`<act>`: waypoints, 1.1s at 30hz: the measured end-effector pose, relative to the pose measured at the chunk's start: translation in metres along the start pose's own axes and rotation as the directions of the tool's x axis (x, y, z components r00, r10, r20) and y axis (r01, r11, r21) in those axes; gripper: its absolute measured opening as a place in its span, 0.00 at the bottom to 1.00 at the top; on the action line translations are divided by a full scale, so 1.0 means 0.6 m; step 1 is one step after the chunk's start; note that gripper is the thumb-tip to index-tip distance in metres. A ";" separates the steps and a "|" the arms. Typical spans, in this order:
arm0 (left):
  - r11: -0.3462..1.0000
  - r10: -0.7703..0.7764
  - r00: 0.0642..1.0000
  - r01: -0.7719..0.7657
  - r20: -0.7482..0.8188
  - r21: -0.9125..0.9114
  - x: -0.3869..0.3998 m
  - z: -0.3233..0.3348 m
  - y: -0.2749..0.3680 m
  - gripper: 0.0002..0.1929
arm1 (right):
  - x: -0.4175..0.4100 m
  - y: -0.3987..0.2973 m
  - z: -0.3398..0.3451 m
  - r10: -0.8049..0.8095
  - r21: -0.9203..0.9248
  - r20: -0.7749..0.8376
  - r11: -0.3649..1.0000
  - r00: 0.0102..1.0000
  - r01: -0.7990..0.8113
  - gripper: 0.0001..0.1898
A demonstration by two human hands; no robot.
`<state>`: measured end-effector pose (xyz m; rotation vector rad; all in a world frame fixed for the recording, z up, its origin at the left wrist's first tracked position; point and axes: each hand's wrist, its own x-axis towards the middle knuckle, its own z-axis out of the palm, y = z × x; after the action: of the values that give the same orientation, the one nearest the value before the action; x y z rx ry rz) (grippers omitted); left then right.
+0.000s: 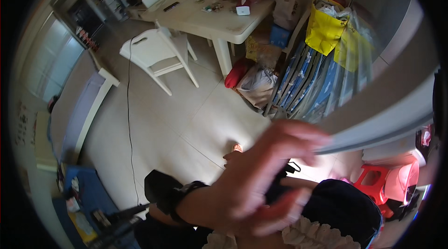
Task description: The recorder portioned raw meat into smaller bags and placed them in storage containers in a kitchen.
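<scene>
My left hand (259, 175), blurred by motion, reaches across the lower middle with its thumb and fingers apart. A black band (175, 200) with a dark device circles its wrist. The fingertips are nearest the lower edge of a pale grey panel (378, 119), possibly a door; whether they touch it I cannot tell. Nothing shows between the fingers. My right hand is out of view. Beneath lie dark clothing (343, 207) and ruffled lace trim (318, 233). A foot in a sandal (237, 148) shows on the tiled floor (168, 119).
A white chair (150, 49) stands by a cream table (196, 14) bearing a kettle and cups. A black cable (129, 119) crosses the floor. Folded blue-patterned items (294, 77), yellow bags (325, 25) and a red stool (371, 182) stand to the right; a bench (77, 98) is left.
</scene>
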<state>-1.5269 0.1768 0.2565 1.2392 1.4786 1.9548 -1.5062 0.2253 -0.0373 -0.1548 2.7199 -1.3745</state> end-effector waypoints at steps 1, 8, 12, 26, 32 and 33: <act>0.990 0.001 0.990 0.019 0.143 -0.138 0.051 -0.016 -0.016 0.16 | 0.026 0.030 -0.010 0.101 0.036 -0.082 0.994 0.991 -0.099 0.16; 0.819 0.454 0.789 -0.187 0.414 -0.542 0.274 -0.049 -0.064 0.20 | 0.183 0.093 -0.179 0.213 0.179 -0.548 0.975 0.809 -0.135 0.14; 0.762 0.475 0.746 -0.082 0.467 -0.642 0.351 -0.111 -0.129 0.19 | 0.236 0.141 -0.228 0.289 0.174 -0.677 0.956 0.677 -0.235 0.16; 0.885 0.259 0.775 -0.429 0.576 0.181 0.766 -0.378 -0.414 0.09 | 0.327 0.224 -0.601 0.314 0.356 -0.934 0.766 -0.171 -0.535 0.06; 0.668 0.371 0.712 -0.650 0.596 0.361 0.949 -0.370 -0.548 0.07 | 0.359 0.160 -0.768 0.128 0.207 -0.978 0.702 -0.165 -0.682 0.04; 0.659 0.394 0.708 -0.662 0.585 0.357 0.977 -0.362 -0.571 0.06 | 0.364 0.164 -0.781 0.109 0.200 -0.979 0.671 -0.172 -0.714 0.05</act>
<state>-2.0835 0.6142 0.1740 2.4723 1.5549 1.3482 -1.7863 0.6282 0.1531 2.5813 3.0989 -0.4297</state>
